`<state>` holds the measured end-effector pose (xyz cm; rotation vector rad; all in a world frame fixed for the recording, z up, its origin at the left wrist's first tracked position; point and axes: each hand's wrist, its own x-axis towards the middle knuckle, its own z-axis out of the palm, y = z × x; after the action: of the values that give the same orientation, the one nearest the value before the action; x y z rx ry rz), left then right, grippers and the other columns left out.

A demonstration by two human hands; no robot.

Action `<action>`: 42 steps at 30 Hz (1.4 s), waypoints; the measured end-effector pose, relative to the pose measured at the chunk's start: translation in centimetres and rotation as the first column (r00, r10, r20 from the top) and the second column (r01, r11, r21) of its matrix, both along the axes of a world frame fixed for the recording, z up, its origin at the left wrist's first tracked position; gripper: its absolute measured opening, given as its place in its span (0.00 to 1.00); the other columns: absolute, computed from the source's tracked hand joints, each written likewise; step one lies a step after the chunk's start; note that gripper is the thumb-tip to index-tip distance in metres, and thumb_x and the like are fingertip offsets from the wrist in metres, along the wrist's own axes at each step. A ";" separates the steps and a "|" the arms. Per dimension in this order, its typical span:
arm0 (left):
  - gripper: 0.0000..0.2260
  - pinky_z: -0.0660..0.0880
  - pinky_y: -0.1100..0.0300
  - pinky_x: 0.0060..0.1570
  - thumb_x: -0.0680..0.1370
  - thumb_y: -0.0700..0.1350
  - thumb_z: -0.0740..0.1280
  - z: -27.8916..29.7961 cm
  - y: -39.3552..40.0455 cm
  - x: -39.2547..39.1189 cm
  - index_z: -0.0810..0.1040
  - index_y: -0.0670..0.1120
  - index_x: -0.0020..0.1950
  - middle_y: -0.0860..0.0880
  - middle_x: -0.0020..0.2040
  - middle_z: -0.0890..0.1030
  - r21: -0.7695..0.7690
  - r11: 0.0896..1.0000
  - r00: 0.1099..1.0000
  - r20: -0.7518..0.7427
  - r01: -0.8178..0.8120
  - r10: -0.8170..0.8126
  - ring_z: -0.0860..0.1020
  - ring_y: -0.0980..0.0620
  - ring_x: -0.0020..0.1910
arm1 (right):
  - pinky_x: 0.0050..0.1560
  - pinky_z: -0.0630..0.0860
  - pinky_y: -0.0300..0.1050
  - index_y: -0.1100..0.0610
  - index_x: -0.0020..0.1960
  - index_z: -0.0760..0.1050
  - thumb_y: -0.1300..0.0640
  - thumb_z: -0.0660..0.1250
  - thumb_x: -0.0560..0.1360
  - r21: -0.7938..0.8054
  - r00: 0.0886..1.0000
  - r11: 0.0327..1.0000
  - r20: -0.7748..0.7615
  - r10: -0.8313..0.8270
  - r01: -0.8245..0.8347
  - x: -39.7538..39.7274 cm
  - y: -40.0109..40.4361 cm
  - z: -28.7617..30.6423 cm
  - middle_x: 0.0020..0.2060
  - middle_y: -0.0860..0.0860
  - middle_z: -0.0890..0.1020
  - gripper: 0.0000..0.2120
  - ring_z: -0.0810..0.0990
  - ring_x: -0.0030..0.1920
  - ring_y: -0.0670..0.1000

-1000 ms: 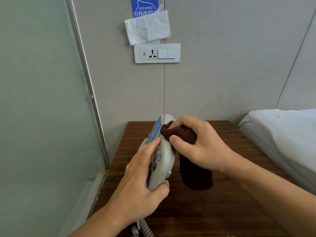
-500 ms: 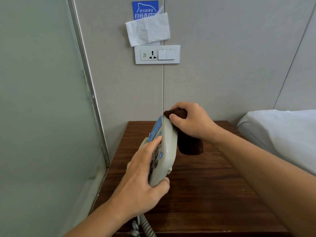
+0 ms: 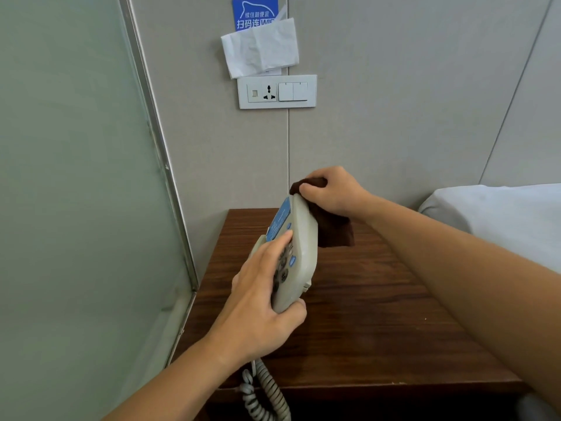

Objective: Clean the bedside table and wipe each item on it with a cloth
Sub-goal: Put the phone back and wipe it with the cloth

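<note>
A grey-white telephone (image 3: 300, 247) with blue buttons is lifted on edge above the dark wooden bedside table (image 3: 364, 314). My left hand (image 3: 261, 308) grips its lower end, thumb on the keypad side. My right hand (image 3: 331, 192) holds a dark brown cloth (image 3: 332, 229) bunched against the phone's top far edge; the rest of the cloth hangs down behind the phone. A coiled grey cord (image 3: 264, 393) dangles from the phone past the table's front edge.
A frosted glass partition with a metal frame (image 3: 161, 165) stands close on the left. On the wall behind are a socket and switch plate (image 3: 276, 92), a white tissue (image 3: 261, 51) and a blue sign. A white bed (image 3: 501, 220) borders the table on the right.
My right hand slid the cloth up the back of the phone, from its middle to its top edge. The left hand kept its grip and the phone rose slightly.
</note>
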<state>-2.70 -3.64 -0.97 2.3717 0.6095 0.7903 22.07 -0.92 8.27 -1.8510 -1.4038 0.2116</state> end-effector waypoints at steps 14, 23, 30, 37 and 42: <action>0.44 0.59 0.38 0.76 0.74 0.55 0.73 0.4 -0.2 1.5 0.48 0.69 0.81 0.66 0.78 0.60 0.138 0.990 0.993 -0.115 0.017 0.000 0.58 0.58 0.79 | 0.51 0.77 0.35 0.47 0.56 0.82 0.59 0.72 0.78 0.304 0.976 0.931 -0.016 0.216 -0.201 -5.1 -14.7 -4.9 0.50 0.43 0.85 0.09 0.84 0.53 0.45; 0.52 0.53 0.36 0.77 0.68 0.59 0.77 1.4 -0.7 3.0 0.44 0.71 0.80 0.57 0.83 0.53 0.178 0.981 0.944 -0.331 0.072 -0.009 0.48 0.51 0.82 | 0.46 0.83 0.42 0.51 0.59 0.80 0.61 0.81 0.70 0.347 0.765 0.928 -0.632 0.124 0.136 -6.7 -15.9 -8.2 0.52 0.48 0.86 0.20 0.86 0.53 0.47; 0.58 0.51 0.42 0.80 0.68 0.57 0.81 0.4 0.0 1.8 0.38 0.68 0.81 0.63 0.82 0.36 0.225 0.956 0.882 -0.467 0.187 -0.063 0.32 0.58 0.81 | 0.48 0.85 0.62 0.53 0.54 0.83 0.69 0.78 0.67 0.204 0.549 0.932 -0.836 0.006 0.299 -4.8 -15.8 -7.5 0.50 0.56 0.87 0.20 0.88 0.49 0.59; 0.43 0.51 0.49 0.81 0.73 0.52 0.78 -1.3 1.1 1.9 0.57 0.60 0.81 0.61 0.83 0.45 0.175 0.975 0.931 -0.359 0.139 -0.068 0.36 0.61 0.81 | 0.50 0.84 0.65 0.52 0.56 0.83 0.68 0.80 0.66 0.033 0.519 0.977 -0.850 -0.084 0.212 -1.6 -16.1 -8.0 0.51 0.57 0.87 0.22 0.88 0.49 0.60; 0.42 0.49 0.54 0.81 0.74 0.51 0.77 -1.4 0.9 3.1 0.58 0.57 0.82 0.57 0.85 0.44 0.200 0.963 0.910 -0.406 0.180 -0.085 0.37 0.60 0.82 | 0.56 0.78 0.43 0.45 0.54 0.81 0.56 0.76 0.71 0.127 0.941 0.959 -0.261 -0.215 0.254 -0.4 -18.1 -8.8 0.50 0.43 0.84 0.14 0.81 0.54 0.44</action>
<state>0.44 -2.77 -2.38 2.7862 0.5252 0.3331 21.70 -18.98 -0.52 -1.7743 -0.9917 0.1936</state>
